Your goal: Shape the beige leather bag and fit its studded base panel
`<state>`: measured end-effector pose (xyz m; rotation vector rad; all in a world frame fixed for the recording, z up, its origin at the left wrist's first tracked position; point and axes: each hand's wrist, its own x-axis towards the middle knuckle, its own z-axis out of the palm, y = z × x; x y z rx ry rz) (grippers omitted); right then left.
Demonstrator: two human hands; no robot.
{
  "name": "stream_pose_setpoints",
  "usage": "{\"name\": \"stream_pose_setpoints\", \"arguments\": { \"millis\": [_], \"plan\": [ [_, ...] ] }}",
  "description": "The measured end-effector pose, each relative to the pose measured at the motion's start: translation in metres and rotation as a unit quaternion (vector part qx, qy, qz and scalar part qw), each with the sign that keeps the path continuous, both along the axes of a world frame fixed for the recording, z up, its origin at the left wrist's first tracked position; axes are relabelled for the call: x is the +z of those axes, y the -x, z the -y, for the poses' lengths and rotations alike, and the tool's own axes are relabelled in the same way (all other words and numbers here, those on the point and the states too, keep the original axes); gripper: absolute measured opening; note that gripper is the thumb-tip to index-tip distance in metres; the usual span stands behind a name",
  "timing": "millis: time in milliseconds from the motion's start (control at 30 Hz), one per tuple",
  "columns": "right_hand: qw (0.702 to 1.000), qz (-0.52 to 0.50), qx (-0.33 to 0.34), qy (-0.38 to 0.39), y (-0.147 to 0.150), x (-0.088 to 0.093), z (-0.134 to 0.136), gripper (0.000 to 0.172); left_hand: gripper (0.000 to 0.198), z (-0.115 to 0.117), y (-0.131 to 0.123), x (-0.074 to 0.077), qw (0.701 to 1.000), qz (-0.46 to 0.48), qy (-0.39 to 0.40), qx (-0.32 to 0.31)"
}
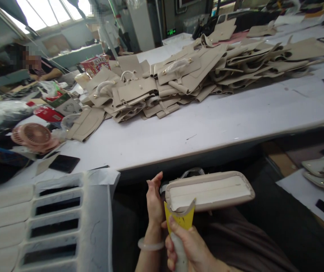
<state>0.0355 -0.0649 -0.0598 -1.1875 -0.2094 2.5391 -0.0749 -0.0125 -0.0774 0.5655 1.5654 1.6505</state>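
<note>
Right hand (pixel 192 247) fists a yellow scraper (pixel 180 218); left hand (pixel 154 202) upright, steadying beige bag (pixel 210 190).

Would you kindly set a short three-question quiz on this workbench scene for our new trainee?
1. True or false: the left hand steadies the beige bag piece.
2. What colour is the scraper in the right hand?
3. The pink fan lies: A) left on the white table, B) on the lap, C) atop the pile of bag panels.

Key: 1 true; 2 yellow; 3 A.
</note>
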Motion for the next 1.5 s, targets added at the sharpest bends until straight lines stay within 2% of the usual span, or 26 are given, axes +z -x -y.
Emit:
{"name": "stream_pose_setpoints", "arguments": {
  "millis": [100, 167, 567, 767, 867, 933, 1067, 1133, 1200, 1267, 1333, 1433, 1500],
  "plan": [
    [1.0, 0.008, 0.011, -0.001, -0.002, 0.003, -0.002, 0.083, 0.063, -0.005, -0.004, 0.012, 0.99, -0.062, 0.003, -0.124],
    [1.0, 0.004, 0.017, -0.004, -0.004, 0.004, -0.004, 0.079, 0.062, -0.007, -0.007, 0.018, 0.98, -0.101, 0.03, -0.166],
    [0.995, -0.043, 0.086, -0.035, -0.021, -0.001, -0.018, 0.073, 0.063, -0.013, -0.017, 0.028, 0.981, -0.123, 0.078, -0.126],
    [0.991, -0.056, 0.119, -0.039, -0.029, -0.003, -0.028, 0.074, 0.063, -0.016, -0.019, 0.024, 0.979, -0.135, 0.108, -0.112],
    [0.991, -0.047, 0.12, -0.039, -0.031, -0.004, -0.032, 0.074, 0.062, -0.019, -0.021, 0.024, 0.972, -0.179, 0.116, -0.095],
    [0.992, -0.04, 0.108, -0.044, -0.03, -0.005, -0.033, 0.073, 0.061, -0.023, -0.023, 0.026, 0.954, -0.255, 0.131, -0.089],
    [0.994, -0.038, 0.081, -0.06, -0.027, -0.006, -0.03, 0.075, 0.052, -0.029, -0.028, 0.033, 0.874, -0.438, 0.181, -0.106],
    [0.995, -0.046, 0.071, -0.045, -0.03, -0.006, -0.026, 0.075, 0.048, -0.032, -0.032, 0.035, 0.853, -0.474, 0.193, -0.102],
    [0.995, -0.071, 0.07, -0.03, -0.038, -0.005, -0.022, 0.073, 0.045, -0.034, -0.036, 0.036, 0.845, -0.488, 0.197, -0.091],
    [0.992, -0.085, 0.079, -0.052, -0.049, -0.004, -0.019, 0.072, 0.043, -0.037, -0.04, 0.037, 0.847, -0.487, 0.196, -0.082],
    [0.986, -0.065, 0.093, -0.119, -0.062, 0.001, -0.02, 0.072, 0.044, -0.04, -0.04, 0.037, 0.863, -0.463, 0.189, -0.072],
    [0.968, -0.036, 0.12, -0.217, -0.084, 0.017, -0.032, 0.067, 0.051, -0.044, -0.033, 0.035, 0.908, -0.379, 0.166, -0.068],
    [0.955, -0.038, 0.136, -0.259, -0.101, 0.031, -0.054, 0.061, 0.06, -0.043, -0.025, 0.033, 0.944, -0.291, 0.138, -0.075]
  ]
}}
